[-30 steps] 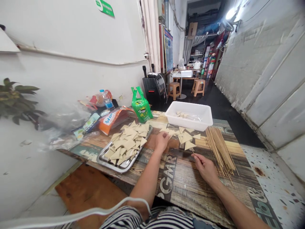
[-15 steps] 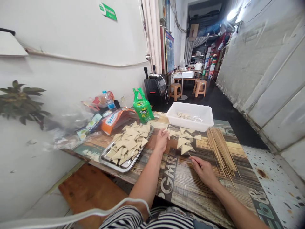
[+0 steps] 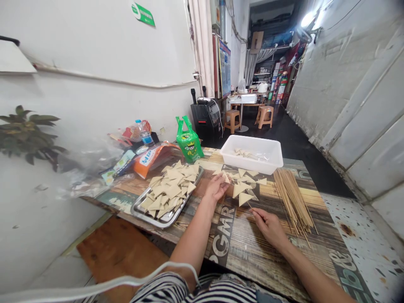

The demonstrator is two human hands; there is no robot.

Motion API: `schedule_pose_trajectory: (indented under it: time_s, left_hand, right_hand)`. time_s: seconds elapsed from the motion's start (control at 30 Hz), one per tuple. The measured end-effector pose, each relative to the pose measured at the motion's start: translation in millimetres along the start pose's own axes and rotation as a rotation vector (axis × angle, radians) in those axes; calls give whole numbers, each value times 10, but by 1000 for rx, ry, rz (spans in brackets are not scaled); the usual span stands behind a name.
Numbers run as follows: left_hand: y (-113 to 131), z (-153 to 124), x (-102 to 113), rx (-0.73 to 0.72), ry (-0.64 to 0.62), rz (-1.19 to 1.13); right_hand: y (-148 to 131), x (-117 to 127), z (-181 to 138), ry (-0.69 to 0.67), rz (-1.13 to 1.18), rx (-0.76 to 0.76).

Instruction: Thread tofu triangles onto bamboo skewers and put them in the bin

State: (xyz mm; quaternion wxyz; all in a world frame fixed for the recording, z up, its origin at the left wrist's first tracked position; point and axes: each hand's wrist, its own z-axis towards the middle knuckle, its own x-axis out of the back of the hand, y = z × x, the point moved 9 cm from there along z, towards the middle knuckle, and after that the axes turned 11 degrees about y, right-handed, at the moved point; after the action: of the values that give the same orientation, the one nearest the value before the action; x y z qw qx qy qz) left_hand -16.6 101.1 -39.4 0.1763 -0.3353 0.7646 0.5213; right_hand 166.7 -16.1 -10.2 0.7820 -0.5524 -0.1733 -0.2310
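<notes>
My right hand (image 3: 267, 223) pinches the lower end of a thin wooden skewer (image 3: 249, 205). Pale triangular tofu pieces (image 3: 245, 198) are threaded on the skewer, pointing away toward my left hand. In my left hand (image 3: 217, 187) a single tofu triangle (image 3: 226, 178) is held between the fingertips, close to the skewer's far end. Whether the tip touches that piece I cannot tell. More loose triangles (image 3: 261, 181) lie on the table just beyond. To the left, a metal tray (image 3: 170, 223) bears a heap of the same triangles.
A white plastic tub (image 3: 255, 165) with some pieces inside stands at the table's back. Bare skewers (image 3: 293, 202) lie in a pile on the right. A green bag (image 3: 190, 145), an orange-and-white packet (image 3: 151, 158) and a water bottle (image 3: 145, 135) stand at the back left.
My left hand has turned and moved slightly right, bringing its tofu triangle to the skewer's far end. The skewer has shifted a little to the left; my right hand has barely moved.
</notes>
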Motion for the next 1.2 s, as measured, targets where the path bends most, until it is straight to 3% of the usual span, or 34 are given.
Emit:
schedule_pose_trajectory:
  time_s: [0.17, 0.37, 0.7, 0.9, 1.2]
  left_hand:
    - [-57, 42, 61, 43, 43, 3]
    - [-157, -22, -25, 135, -66, 11]
    - [49, -22, 56, -105, 139, 128]
    - [-169, -147, -177, 84, -109, 153]
    - [-49, -77, -49, -206, 35, 361]
  right_hand:
    - [-42, 25, 11, 5, 5, 4]
    - [-33, 18, -4, -1, 11, 16]
    - [-18, 38, 15, 32, 4, 28]
    - [2, 30, 9, 33, 7, 26]
    - [6, 52, 5, 52, -4, 16]
